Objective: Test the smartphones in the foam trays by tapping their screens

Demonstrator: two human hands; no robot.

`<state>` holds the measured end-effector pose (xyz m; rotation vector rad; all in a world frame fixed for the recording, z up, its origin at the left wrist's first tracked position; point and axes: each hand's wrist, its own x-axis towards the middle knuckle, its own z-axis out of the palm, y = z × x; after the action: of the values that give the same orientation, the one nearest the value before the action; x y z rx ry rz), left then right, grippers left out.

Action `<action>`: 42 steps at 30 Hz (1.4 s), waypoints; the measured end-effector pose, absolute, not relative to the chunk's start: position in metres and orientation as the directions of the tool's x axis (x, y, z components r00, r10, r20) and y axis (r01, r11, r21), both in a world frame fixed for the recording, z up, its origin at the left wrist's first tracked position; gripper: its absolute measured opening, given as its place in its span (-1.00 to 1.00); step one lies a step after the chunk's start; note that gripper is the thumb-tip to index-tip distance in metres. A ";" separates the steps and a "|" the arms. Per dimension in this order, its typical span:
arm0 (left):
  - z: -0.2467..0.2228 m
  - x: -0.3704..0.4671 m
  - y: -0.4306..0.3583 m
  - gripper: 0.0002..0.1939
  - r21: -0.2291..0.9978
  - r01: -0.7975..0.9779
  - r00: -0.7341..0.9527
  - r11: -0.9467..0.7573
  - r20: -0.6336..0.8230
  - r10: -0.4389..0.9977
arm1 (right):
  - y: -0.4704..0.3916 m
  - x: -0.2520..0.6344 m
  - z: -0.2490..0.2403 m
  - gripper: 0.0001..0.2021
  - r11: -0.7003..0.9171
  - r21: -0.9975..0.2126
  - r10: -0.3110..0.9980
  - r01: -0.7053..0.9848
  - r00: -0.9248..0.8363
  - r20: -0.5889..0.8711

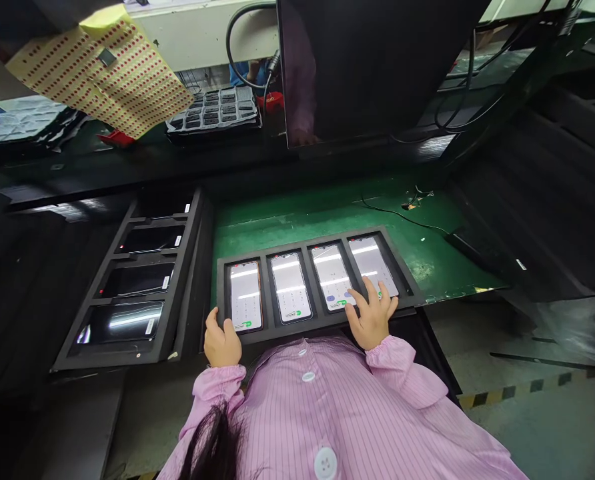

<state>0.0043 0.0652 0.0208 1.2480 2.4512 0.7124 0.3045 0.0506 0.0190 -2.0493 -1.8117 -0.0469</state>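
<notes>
A dark grey foam tray [265, 293] lies in front of me on the green worktop, with several phones side by side in its slots. Their screens are lit and show number keypads with a green button. My right hand [372, 318] is over the tray's right end, fingers spread, above the lower parts of the rightmost phone [370, 257] and the phone [330, 267] beside it. At the front left corner of the tray is my left hand [222, 343], thumb and forefinger apart by the rim, near the leftmost phone [246, 297]. Its other fingers are partly hidden.
To the left, another foam tray [170, 327] holds several dark-screened phones. A black monitor [367, 73] stands behind the worktop [287, 217]. A yellow sheet with red dots [127, 80] hangs at upper left. A thin cable [402, 217] crosses the worktop at right.
</notes>
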 end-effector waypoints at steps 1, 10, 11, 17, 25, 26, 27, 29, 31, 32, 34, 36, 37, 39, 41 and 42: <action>0.021 0.005 0.065 -0.53 0.553 0.665 -0.580 0.503 -0.043 0.814 | 0.052 0.304 0.021 -0.66 -0.061 -0.273 0.951 0.960 0.139 0.276; 0.023 0.006 0.065 -0.53 0.566 0.648 -0.589 0.510 -0.052 0.806 | 0.060 0.290 0.033 -0.67 0.025 -0.256 0.988 0.966 0.015 0.155; 0.022 0.005 0.065 -0.53 0.566 0.648 -0.590 0.510 -0.049 0.806 | 0.060 0.289 0.032 -0.67 0.050 -0.254 0.989 0.966 -0.011 0.149; 0.018 0.004 0.065 -0.53 0.562 0.661 -0.586 0.497 -0.027 0.810 | 0.053 0.303 0.019 -0.73 0.003 -0.312 0.918 0.950 0.122 0.378; 0.016 0.002 0.065 -0.54 0.558 0.684 -0.574 0.471 0.012 0.819 | 0.048 0.359 0.004 -0.76 -0.088 -0.389 0.816 0.917 0.290 0.499; 0.015 0.002 0.065 -0.54 0.553 0.688 -0.573 0.470 0.015 0.820 | 0.048 0.363 0.005 -0.76 -0.102 -0.366 0.833 0.925 0.281 0.477; 0.015 0.002 0.065 -0.53 0.550 0.691 -0.571 0.469 0.018 0.821 | 0.048 0.366 0.007 -0.76 -0.109 -0.345 0.850 0.932 0.267 0.454; 0.015 0.002 0.065 -0.53 0.547 0.696 -0.568 0.465 0.024 0.822 | 0.048 0.368 0.010 -0.75 -0.109 -0.318 0.873 0.942 0.244 0.423; 0.016 0.002 0.065 -0.53 0.544 0.695 -0.569 0.470 0.016 0.822 | 0.049 0.367 0.014 -0.75 -0.095 -0.314 0.880 0.945 0.227 0.416; 0.016 0.002 0.065 -0.53 0.543 0.692 -0.571 0.476 0.009 0.821 | 0.050 0.365 0.015 -0.75 -0.084 -0.312 0.883 0.946 0.216 0.417; 0.018 0.004 0.066 -0.53 0.544 0.684 -0.577 0.486 -0.005 0.817 | 0.054 0.358 0.018 -0.75 -0.054 -0.309 0.892 0.950 0.185 0.412; 0.019 0.005 0.066 -0.54 0.547 0.675 -0.582 0.495 -0.017 0.813 | 0.059 0.350 0.020 -0.74 -0.011 -0.311 0.912 0.950 0.137 0.387; 0.020 0.005 0.066 -0.53 0.549 0.671 -0.584 0.498 -0.022 0.811 | 0.061 0.345 0.021 -0.74 0.016 -0.317 0.921 0.948 0.110 0.374; 0.020 0.005 0.066 -0.53 0.553 0.666 -0.587 0.502 -0.028 0.809 | 0.066 0.336 0.023 -0.74 0.068 -0.335 0.930 0.940 0.062 0.361; 0.020 0.005 0.066 -0.53 0.556 0.665 -0.587 0.499 -0.024 0.809 | 0.069 0.330 0.024 -0.75 0.111 -0.350 0.928 0.930 0.029 0.372; 0.019 0.005 0.066 -0.53 0.559 0.665 -0.587 0.495 -0.019 0.810 | 0.069 0.328 0.024 -0.75 0.127 -0.356 0.925 0.926 0.020 0.380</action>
<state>0.0051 0.0657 0.0192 1.2479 2.4627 0.7400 0.3278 0.0690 0.0238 -1.7803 -1.8862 -0.0032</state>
